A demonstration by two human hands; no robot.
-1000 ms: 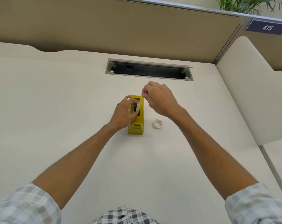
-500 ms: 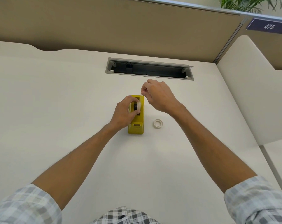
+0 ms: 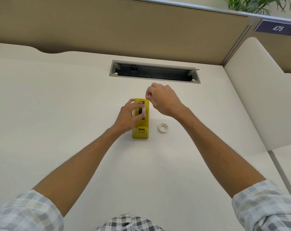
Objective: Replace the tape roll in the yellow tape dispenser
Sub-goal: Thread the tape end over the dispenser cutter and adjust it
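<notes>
The yellow tape dispenser (image 3: 141, 130) stands upright in the middle of the cream desk, its cutter end towards me. My left hand (image 3: 129, 116) grips a tape roll (image 3: 143, 110) with a black core that sits over the dispenser's open slot. Just past the dispenser's far end, my right hand (image 3: 163, 100) hovers with thumb and forefinger pinched together, apparently on the clear tape's free end, which is too faint to see. A small white tape ring (image 3: 163, 127) lies flat on the desk to the right of the dispenser.
A grey cable trough (image 3: 154, 73) is sunk into the desk behind the hands. Tan partition walls close off the back, and a cream divider panel (image 3: 258, 97) rises on the right. A sign reading 475 (image 3: 277, 28) hangs at the upper right.
My right hand has drifted slightly away from me, its fingers staying pinched. My left hand keeps its grip on the roll at the dispenser's slot.
</notes>
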